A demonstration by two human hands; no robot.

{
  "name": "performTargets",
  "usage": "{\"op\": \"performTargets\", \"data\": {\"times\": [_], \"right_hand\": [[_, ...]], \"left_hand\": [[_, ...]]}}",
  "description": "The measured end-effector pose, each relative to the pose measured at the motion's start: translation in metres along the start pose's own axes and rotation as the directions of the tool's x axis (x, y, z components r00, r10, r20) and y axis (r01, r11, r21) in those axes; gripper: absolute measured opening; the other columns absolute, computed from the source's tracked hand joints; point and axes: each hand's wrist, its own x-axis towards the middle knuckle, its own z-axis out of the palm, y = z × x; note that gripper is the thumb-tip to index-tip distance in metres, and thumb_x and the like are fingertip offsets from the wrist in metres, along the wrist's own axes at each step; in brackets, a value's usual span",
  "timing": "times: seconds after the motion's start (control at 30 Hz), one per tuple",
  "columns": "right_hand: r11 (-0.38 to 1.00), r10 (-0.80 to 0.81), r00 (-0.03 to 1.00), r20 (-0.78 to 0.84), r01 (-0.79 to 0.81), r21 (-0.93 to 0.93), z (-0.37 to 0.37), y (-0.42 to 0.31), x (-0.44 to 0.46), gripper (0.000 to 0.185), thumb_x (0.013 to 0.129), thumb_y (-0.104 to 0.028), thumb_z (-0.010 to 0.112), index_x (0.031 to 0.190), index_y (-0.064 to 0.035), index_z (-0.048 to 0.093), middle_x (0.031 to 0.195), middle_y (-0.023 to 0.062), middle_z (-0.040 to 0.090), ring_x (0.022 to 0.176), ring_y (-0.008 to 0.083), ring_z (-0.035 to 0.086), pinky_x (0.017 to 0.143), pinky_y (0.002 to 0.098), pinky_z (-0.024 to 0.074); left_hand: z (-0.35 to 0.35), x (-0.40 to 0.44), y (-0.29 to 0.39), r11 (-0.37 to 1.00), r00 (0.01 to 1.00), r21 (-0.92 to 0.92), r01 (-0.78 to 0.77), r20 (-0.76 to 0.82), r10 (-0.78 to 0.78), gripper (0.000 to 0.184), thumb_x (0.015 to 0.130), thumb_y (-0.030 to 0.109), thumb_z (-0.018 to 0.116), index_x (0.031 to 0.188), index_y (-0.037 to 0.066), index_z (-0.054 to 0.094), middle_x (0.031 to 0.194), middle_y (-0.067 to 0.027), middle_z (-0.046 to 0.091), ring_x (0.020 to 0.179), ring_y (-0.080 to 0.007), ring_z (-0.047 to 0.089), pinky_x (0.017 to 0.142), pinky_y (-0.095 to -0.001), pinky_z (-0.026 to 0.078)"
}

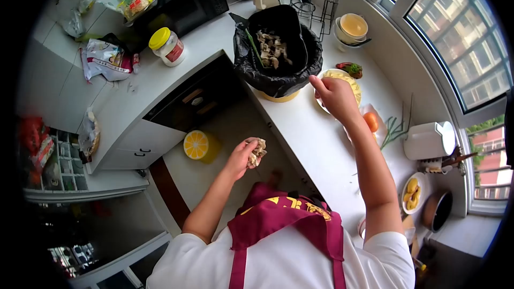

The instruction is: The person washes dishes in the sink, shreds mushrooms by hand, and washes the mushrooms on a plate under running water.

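Observation:
My left hand (242,159) is closed around a clump of torn mushroom pieces (258,152), held over the floor beside the counter. My right hand (337,96) is raised, fingers curled, near a plate of yellow slices (352,81); whether it holds anything is hidden. Ahead of both hands stands a bin lined with a black bag (246,73). Within its mouth sits a black basket (273,17) with more mushroom pieces (273,49) and a green stalk (252,44).
Along the right counter are a tomato (370,121), green onions (395,129), stacked bowls (353,25), a white container (430,141) and a dark pot (437,210). A yellow-lidded jar (170,48) and a microwave (184,8) stand left. On the floor is an orange-slice-topped stool (196,145).

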Motion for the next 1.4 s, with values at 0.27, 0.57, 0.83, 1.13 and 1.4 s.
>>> {"op": "performTargets", "data": {"times": [0.27,0.57,0.83,1.13,1.4], "right_hand": [[0.736,0.559,0.827,-0.061,-0.461,0.496,-0.042,0.159,-0.179,0.029,0.091,-0.026,0.052,0.086,0.0005,0.062,0.075,0.007,0.063,0.058,0.0108,0.056,0.05,0.0239,0.0443],[0.325,0.944,0.02,-0.33,-0.239,0.915,-0.069,0.285,-0.502,0.031,0.091,-0.033,0.05,0.084,-0.0037,0.055,0.068,0.0011,0.056,0.045,0.0059,0.046,0.037,0.0217,0.0331],[0.346,0.674,-0.348,-0.652,-0.631,0.695,-0.029,0.335,-0.62,0.04,0.085,-0.037,0.057,0.079,0.0013,0.05,0.077,0.0194,0.059,0.075,0.034,0.057,0.07,0.041,0.0456],[0.143,0.984,-0.099,-0.149,-0.063,0.988,0.027,0.351,-0.623,0.036,0.09,-0.03,0.045,0.084,0.0024,0.058,0.064,0.0062,0.057,0.049,0.014,0.051,0.049,0.0293,0.0419],[0.191,0.936,-0.322,-0.145,0.118,0.974,0.128,0.22,-0.673,0.042,0.092,-0.035,0.044,0.075,0.0011,0.056,0.06,0.0055,0.058,0.047,0.0132,0.052,0.047,0.0304,0.0427]], "left_hand": [[0.078,0.064,0.002,0.984,0.948,0.155,0.091,0.288,-0.133,0.017,0.093,0.022,0.047,0.096,0.007,0.053,0.075,-0.0038,0.055,0.055,-0.0118,0.053,0.04,-0.0212,0.037],[0.237,0.066,-0.088,0.888,0.791,0.446,0.114,0.5,-0.352,0.021,0.095,0.027,0.044,0.099,0.007,0.051,0.081,-0.0037,0.054,0.063,-0.0112,0.052,0.048,-0.0219,0.043],[0.483,-0.041,-0.293,0.754,0.37,0.609,-0.247,0.778,-0.507,0.026,0.095,0.024,0.048,0.108,0.003,0.055,0.093,-0.0019,0.059,0.085,-0.0073,0.054,0.074,-0.0211,0.044],[0.535,-0.074,-0.429,0.314,-0.006,0.188,-0.93,0.85,-0.528,0.048,0.083,0.026,0.061,0.127,0.01,0.05,0.123,-0.0218,0.051,0.113,-0.034,0.05,0.095,-0.0368,0.04],[0.502,-0.223,-0.393,0.587,-0.478,-0.18,-0.789,0.78,-0.404,0.045,0.082,0.005,0.059,0.126,0.008,0.049,0.131,-0.0185,0.044,0.122,-0.0332,0.042,0.099,-0.0387,0.036]]}}
